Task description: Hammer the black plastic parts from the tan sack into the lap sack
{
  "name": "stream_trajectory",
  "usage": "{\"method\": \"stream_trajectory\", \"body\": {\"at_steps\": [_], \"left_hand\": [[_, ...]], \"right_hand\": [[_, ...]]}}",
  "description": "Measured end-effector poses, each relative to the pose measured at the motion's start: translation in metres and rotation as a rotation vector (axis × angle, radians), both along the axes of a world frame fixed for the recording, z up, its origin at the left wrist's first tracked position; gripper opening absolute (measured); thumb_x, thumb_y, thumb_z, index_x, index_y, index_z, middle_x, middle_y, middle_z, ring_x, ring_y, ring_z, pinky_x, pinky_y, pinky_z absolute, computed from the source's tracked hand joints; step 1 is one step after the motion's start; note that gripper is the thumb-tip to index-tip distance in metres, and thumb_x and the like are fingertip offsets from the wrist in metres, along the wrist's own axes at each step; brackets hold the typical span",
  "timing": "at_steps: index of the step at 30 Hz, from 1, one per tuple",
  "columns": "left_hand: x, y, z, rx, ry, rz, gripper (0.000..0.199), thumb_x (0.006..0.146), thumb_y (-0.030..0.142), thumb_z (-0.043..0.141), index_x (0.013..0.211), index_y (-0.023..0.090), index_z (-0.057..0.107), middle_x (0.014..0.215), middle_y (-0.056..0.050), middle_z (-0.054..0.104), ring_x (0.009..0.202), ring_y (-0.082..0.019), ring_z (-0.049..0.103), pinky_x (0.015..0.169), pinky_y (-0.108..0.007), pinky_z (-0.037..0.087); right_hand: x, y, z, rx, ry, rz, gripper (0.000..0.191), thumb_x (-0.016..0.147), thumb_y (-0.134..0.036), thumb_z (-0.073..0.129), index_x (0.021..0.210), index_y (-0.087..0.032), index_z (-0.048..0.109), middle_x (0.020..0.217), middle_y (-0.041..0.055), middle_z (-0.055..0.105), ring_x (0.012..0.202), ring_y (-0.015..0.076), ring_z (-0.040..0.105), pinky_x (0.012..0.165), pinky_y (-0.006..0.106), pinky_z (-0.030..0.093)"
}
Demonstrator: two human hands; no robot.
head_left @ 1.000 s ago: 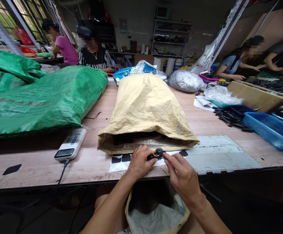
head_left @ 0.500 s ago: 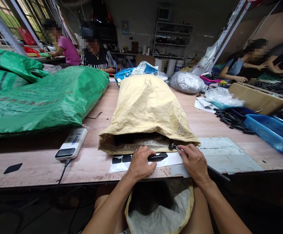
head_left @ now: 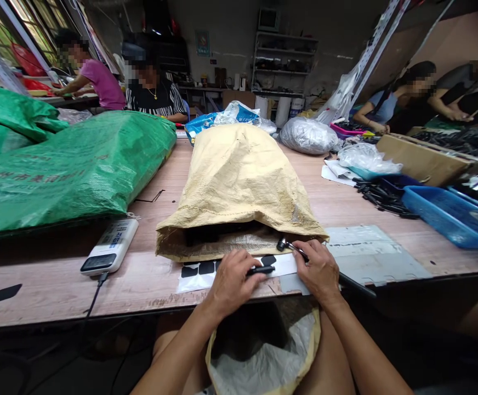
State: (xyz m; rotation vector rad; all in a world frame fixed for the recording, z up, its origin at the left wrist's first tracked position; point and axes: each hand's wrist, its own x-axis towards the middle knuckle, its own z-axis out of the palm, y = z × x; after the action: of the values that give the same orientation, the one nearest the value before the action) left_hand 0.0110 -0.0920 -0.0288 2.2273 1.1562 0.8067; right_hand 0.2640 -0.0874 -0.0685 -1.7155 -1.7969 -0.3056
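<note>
My left hand [head_left: 233,282] is closed on a short black tube-like piece [head_left: 263,270], its end sticking out to the right. My right hand [head_left: 318,270] grips a long black rod [head_left: 358,286] with a shiny metal neck and a rounded black head [head_left: 281,244]. Beneath the left hand lies a white sheet [head_left: 286,264] bearing several black patches [head_left: 206,267]. Just beyond both hands is the gaping mouth of a beige woven sack [head_left: 245,170], dark inside. Below the table edge, another open sack [head_left: 259,370] sits between my legs.
Green sacks [head_left: 99,159] fill the left side. A white power bank [head_left: 109,247] with a cable lies near the edge. To the right are a grey sheet [head_left: 373,255], black parts [head_left: 381,197] and a blue tray [head_left: 448,219]. Other people [head_left: 154,93] sit around the table.
The view has shifted slightly, so the scene sits further left. The black piece in my left hand has come off the patch at the sheet's right. My right hand keeps its hold on the rod.
</note>
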Motion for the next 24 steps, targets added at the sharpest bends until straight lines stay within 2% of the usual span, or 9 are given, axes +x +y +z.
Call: {"method": "stream_trajectory", "body": {"at_steps": [3, 5, 10, 13, 14, 16, 20, 22, 24], "left_hand": [[0.004, -0.039, 0.002, -0.085, -0.004, -0.243, 0.019, 0.096, 0.035, 0.058, 0.109, 0.025, 0.068, 0.097, -0.004, 0.069, 0.091, -0.019, 0.062, 0.082, -0.03, 0.044], [0.005, -0.062, -0.012, -0.187, 0.076, -0.32, 0.019, 0.096, 0.035, 0.058, 0.109, 0.027, 0.067, 0.095, -0.002, 0.071, 0.086, -0.019, 0.065, 0.077, -0.029, 0.046], [-0.004, -0.082, -0.089, -0.448, 0.419, -0.09, 0.026, 0.09, 0.028, 0.056, 0.113, 0.027, 0.068, 0.106, -0.009, 0.073, 0.1, -0.03, 0.07, 0.082, -0.038, 0.051], [-0.009, -0.083, -0.113, -0.513, 0.523, -0.018, 0.036, 0.086, 0.02, 0.055, 0.12, 0.024, 0.066, 0.117, -0.014, 0.072, 0.108, -0.033, 0.069, 0.086, -0.043, 0.052], [-0.009, -0.084, -0.111, -0.512, 0.532, -0.029, 0.036, 0.084, 0.02, 0.056, 0.118, 0.024, 0.068, 0.116, -0.014, 0.072, 0.108, -0.034, 0.069, 0.087, -0.043, 0.052], [-0.007, -0.085, -0.092, -0.499, 0.505, -0.094, 0.03, 0.081, 0.021, 0.061, 0.109, 0.023, 0.072, 0.109, -0.013, 0.074, 0.101, -0.034, 0.07, 0.084, -0.042, 0.052], [0.002, -0.062, -0.027, -0.461, 0.233, -0.251, 0.019, 0.084, 0.032, 0.064, 0.099, 0.029, 0.075, 0.082, 0.0, 0.075, 0.074, -0.02, 0.068, 0.067, -0.028, 0.049], [0.005, -0.033, -0.003, -0.342, 0.111, -0.177, 0.019, 0.089, 0.032, 0.06, 0.099, 0.027, 0.075, 0.078, 0.001, 0.073, 0.07, -0.017, 0.065, 0.065, -0.026, 0.047], [0.007, 0.004, 0.01, -0.141, 0.041, 0.037, 0.022, 0.091, 0.029, 0.058, 0.104, 0.023, 0.074, 0.087, -0.002, 0.074, 0.079, -0.018, 0.067, 0.075, -0.027, 0.049]], "right_hand": [[0.0, 0.0, 0.0, -0.016, -0.007, -0.001, 0.02, 0.092, -0.027, 0.056, 0.106, -0.024, 0.07, 0.092, 0.0037, 0.064, 0.09, 0.0204, 0.055, 0.082, 0.032, 0.04], [0.0, 0.0, 0.0, -0.023, -0.011, -0.009, 0.02, 0.092, -0.027, 0.057, 0.107, -0.024, 0.07, 0.092, 0.0037, 0.064, 0.091, 0.0208, 0.055, 0.083, 0.032, 0.04], [-0.002, -0.001, 0.002, -0.031, 0.0, -0.017, 0.019, 0.092, -0.027, 0.058, 0.107, -0.024, 0.07, 0.093, 0.0035, 0.064, 0.091, 0.0209, 0.056, 0.083, 0.032, 0.04], [-0.003, -0.001, 0.003, -0.033, 0.001, -0.019, 0.019, 0.092, -0.026, 0.058, 0.107, -0.024, 0.07, 0.093, 0.0036, 0.064, 0.091, 0.0212, 0.056, 0.082, 0.032, 0.04], [-0.003, -0.001, 0.003, -0.031, 0.0, -0.02, 0.019, 0.092, -0.026, 0.057, 0.107, -0.024, 0.07, 0.093, 0.0038, 0.064, 0.091, 0.0213, 0.056, 0.082, 0.033, 0.04], [-0.003, -0.001, 0.003, -0.027, 0.0, -0.021, 0.019, 0.093, -0.026, 0.057, 0.106, -0.024, 0.07, 0.092, 0.0042, 0.064, 0.091, 0.0214, 0.056, 0.083, 0.033, 0.04], [-0.003, -0.002, 0.002, -0.024, -0.005, -0.025, 0.019, 0.093, -0.027, 0.057, 0.107, -0.023, 0.07, 0.093, 0.0044, 0.064, 0.091, 0.0214, 0.056, 0.083, 0.033, 0.041], [-0.004, -0.001, 0.001, -0.02, -0.006, -0.026, 0.019, 0.092, -0.027, 0.057, 0.107, -0.023, 0.07, 0.093, 0.0041, 0.064, 0.091, 0.0211, 0.055, 0.082, 0.033, 0.04], [-0.004, -0.001, 0.001, -0.016, -0.003, -0.026, 0.02, 0.092, -0.027, 0.058, 0.107, -0.024, 0.07, 0.093, 0.0036, 0.064, 0.09, 0.0208, 0.055, 0.082, 0.032, 0.04]]}}
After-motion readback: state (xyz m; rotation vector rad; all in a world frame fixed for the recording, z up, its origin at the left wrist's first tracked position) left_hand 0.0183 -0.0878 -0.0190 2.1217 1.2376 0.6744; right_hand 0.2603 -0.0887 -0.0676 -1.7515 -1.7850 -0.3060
